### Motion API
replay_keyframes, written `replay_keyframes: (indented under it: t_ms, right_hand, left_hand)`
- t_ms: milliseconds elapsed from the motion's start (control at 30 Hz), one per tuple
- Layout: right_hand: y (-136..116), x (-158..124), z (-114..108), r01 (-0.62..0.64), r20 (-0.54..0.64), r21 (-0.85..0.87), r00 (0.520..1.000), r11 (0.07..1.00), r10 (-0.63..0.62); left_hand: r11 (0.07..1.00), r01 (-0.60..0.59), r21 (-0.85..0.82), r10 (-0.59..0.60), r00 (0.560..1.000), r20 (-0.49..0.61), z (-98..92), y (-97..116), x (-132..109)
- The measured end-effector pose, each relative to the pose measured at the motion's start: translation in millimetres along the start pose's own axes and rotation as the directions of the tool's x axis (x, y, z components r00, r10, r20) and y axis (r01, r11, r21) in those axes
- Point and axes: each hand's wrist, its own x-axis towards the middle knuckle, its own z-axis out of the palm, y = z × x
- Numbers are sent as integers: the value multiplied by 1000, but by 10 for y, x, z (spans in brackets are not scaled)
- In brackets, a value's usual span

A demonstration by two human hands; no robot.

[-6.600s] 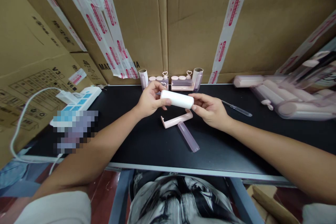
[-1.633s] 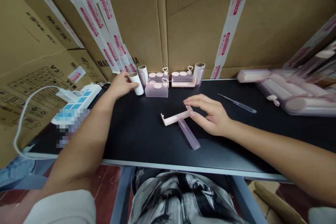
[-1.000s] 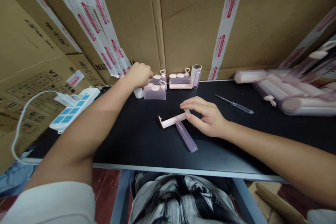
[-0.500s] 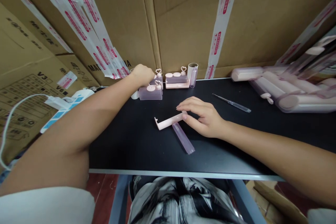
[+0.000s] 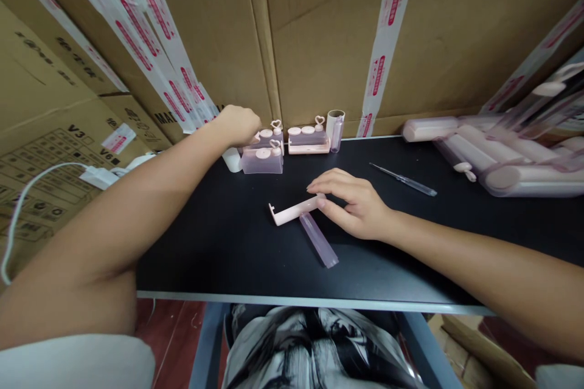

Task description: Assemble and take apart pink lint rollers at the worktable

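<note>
My left hand is at the back left, curled beside the small pink-lidded boxes, its fingertips closed on something I cannot make out. In front of it stands a translucent lilac box with a round lid and a heart-shaped loop. My right hand rests at mid-table, thumb and fingers round the right end of a pale pink bracket. A translucent lilac strip lies under and in front of that bracket, pointing toward the table's front edge.
Another pink box and a white tube stand at the back. A thin screwdriver lies right of my right hand. Pink cylindrical cases are heaped at the right. Cardboard walls the rear; a white cable hangs left.
My left hand has moved a little to the left, uncovering more of the boxes and the white cup-like piece beside them. My right hand and the bracket have stayed in place.
</note>
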Motion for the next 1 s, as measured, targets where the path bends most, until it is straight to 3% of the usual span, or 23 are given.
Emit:
replay_keyframes:
  t_ms: [133,300,467,700,933,1000]
  right_hand:
    - [12,-3,6,6,2,-1,1000,1000,-6]
    - [9,0,13,9,13,-9,1000,1000,-8]
    - [-1,4,19,13,-6,-5,1000,1000,-13]
    - [27,-4,9,18,10,-10,1000,1000,-17]
    - [13,-1,6,19,13,-1,1000,1000,-19]
    - [11,-2,5,21,13,-1,1000,1000,-21]
  left_hand:
    - [1000,-15,26,16,1000,-26,-148,13,-339]
    - [982,-188,-17,185,976,-117,13,107,-598]
    - [960,-261,-100,241,955,-172,178,67,-590]
    - [954,-276,-115,257,954,-155,175,28,-554]
    - [930,-259,-261,213,958,-193,275,-78,-563]
    - [919,-210,-333,143,966,-216,308,-93,-580]
